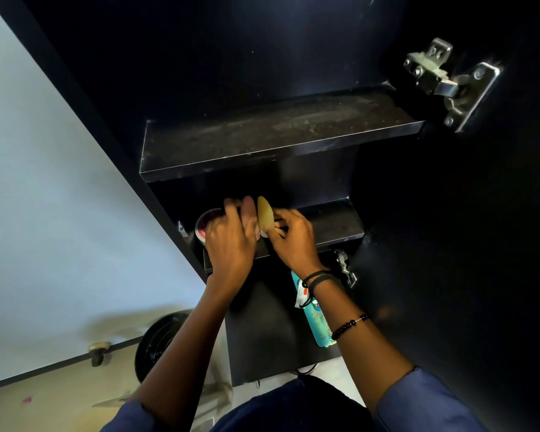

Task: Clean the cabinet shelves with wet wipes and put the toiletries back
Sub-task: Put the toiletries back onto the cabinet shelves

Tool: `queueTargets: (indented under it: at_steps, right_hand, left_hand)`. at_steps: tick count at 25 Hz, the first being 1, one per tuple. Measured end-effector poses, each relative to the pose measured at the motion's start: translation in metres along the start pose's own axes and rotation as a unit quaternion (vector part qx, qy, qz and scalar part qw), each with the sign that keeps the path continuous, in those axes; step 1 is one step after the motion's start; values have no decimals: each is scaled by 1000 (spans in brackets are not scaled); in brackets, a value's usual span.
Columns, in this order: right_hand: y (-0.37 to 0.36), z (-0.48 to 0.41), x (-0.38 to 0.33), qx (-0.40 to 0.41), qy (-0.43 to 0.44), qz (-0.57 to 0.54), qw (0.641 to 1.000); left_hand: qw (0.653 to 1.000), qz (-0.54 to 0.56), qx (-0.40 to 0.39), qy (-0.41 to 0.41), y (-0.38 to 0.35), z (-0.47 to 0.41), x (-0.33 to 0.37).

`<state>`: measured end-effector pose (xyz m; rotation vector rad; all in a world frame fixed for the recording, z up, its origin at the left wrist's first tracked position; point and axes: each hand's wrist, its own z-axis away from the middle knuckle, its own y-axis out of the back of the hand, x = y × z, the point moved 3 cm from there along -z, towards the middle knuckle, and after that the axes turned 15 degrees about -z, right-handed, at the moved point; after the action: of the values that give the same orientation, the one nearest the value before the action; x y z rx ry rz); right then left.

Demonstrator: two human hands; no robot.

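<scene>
The upper shelf [278, 132] is matt black board, its top rough with pale dust and smears — the front edge is smoother. The door hinge [449, 85] is bare metal, dull and scuffed. The teal comb [317, 325] looks like glossy plastic. The black beads [350, 323] gleam — the blue sleeve [427, 403] is matt cloth.

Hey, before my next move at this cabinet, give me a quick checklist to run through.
1. Right hand pinching the yellow oval item: ok.
2. Left hand gripping the round tin: cannot tell, the hand covers it.
3. Upper shelf wiped: not ok, dusty streaks.
4. Teal comb flat on the lower shelf: ok.
5. Cabinet door swung open: ok.
</scene>
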<state>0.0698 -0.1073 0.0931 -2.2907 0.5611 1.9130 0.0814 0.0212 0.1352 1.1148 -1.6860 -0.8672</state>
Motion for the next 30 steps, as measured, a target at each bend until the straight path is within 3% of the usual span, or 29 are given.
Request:
queueTargets:
  at_steps: [6,11,17,24,30]
  right_hand:
    - [-7,1,7,-16,-6,20,1000]
    - [-10,-2,9,-19,11,44,999]
    - [-20,-3,11,-1,2,57,998]
    - [-22,0,15,9,3,52,999]
    - [-9,26,23,39,-1,58,998]
  left_hand:
    - [996,0,-82,-33,-1,-6,-14]
    - [995,-47,-53,-76,1,-13,-13]
    - [990,-125,-46,-48,5,-18,-10]
    - [993,-98,-45,-39,-2,-11,-20]
    - [996,-1,44,-83,-2,16,-15]
